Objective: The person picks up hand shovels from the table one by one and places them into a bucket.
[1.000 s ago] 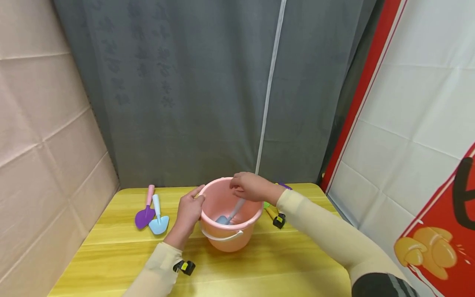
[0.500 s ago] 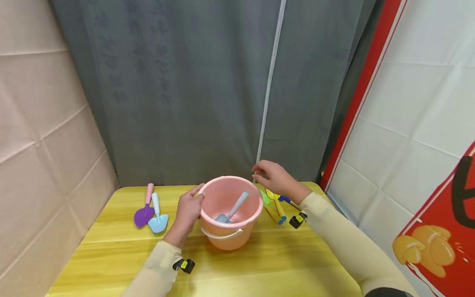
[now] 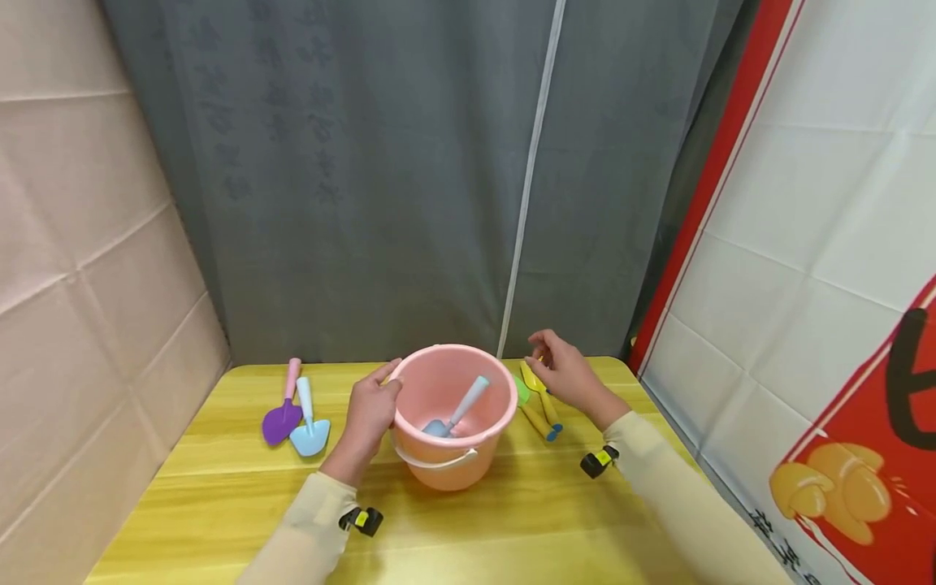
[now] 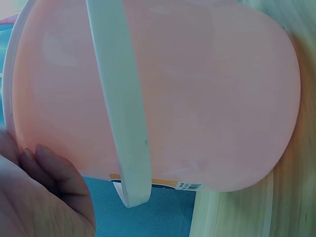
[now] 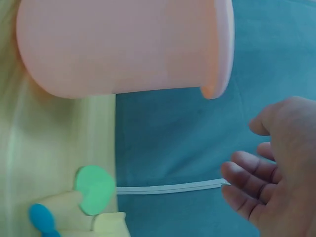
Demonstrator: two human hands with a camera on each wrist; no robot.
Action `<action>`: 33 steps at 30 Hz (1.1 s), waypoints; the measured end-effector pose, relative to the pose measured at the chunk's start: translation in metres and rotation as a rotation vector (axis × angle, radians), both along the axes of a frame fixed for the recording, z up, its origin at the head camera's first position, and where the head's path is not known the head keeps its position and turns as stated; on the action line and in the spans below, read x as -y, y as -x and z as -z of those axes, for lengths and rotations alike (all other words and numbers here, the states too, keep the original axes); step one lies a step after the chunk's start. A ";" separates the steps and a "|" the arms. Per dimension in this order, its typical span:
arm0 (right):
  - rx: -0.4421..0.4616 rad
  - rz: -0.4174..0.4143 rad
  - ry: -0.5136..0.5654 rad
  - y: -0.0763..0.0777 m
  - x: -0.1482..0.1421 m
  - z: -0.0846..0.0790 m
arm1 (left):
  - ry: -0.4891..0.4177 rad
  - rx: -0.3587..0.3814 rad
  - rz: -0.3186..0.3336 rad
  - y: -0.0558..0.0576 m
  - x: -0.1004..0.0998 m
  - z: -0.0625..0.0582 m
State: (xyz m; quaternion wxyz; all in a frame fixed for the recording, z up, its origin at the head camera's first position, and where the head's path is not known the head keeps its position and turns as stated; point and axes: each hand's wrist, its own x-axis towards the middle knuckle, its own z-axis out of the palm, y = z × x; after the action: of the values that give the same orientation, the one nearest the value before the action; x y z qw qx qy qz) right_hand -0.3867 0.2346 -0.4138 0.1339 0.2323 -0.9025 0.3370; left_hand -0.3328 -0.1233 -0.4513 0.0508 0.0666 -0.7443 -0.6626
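Observation:
A pink bucket (image 3: 455, 475) with a white handle (image 3: 439, 465) stands upright on the table. My left hand (image 3: 371, 410) grips its left rim, fingertips curled against the wall in the left wrist view. Inside the bucket leans a pale blue toy shovel (image 3: 470, 400). To the right of the bucket, my right hand (image 3: 572, 375) hovers with loosely bent fingers and holds nothing. Just under and beside it lie a yellow toy shovel (image 3: 544, 398) and a green-bladed toy shovel (image 5: 95, 190) with a yellow handle; the hand hides part of this group.
Left of the bucket, a purple toy shovel (image 3: 281, 422) with a pink handle lies next to a light blue toy shovel (image 3: 310, 437). A grey curtain (image 3: 366, 203) hangs behind the yellow wood-grain table (image 3: 468, 544). Cloth walls flank both sides.
My right hand has left the shovel inside the bucket, drawn out over the rim, and moved right and then down toward the yellow shovel. The left hand has stayed on the rim.

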 end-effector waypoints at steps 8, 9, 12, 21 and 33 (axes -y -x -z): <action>0.080 0.097 -0.035 0.004 0.002 0.033 | 0.000 0.009 -0.001 0.001 0.001 0.000; 0.087 0.105 -0.040 0.006 0.002 0.037 | 0.001 0.009 -0.001 0.001 0.001 -0.001; 0.102 0.123 -0.065 0.012 0.001 0.049 | 0.000 0.010 -0.001 0.001 0.001 -0.001; 0.084 0.141 -0.121 0.014 0.000 0.070 | -0.001 0.010 -0.004 -0.001 0.000 -0.002; 0.130 0.184 -0.160 0.016 0.007 0.090 | 0.005 0.002 -0.004 -0.002 0.000 -0.003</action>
State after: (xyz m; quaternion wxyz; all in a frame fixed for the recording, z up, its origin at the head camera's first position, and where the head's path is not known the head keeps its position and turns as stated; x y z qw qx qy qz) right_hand -0.4029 0.2276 -0.5042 0.0867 0.1364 -0.9507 0.2646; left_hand -0.3311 -0.1235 -0.4484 0.0514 0.0686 -0.7458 -0.6607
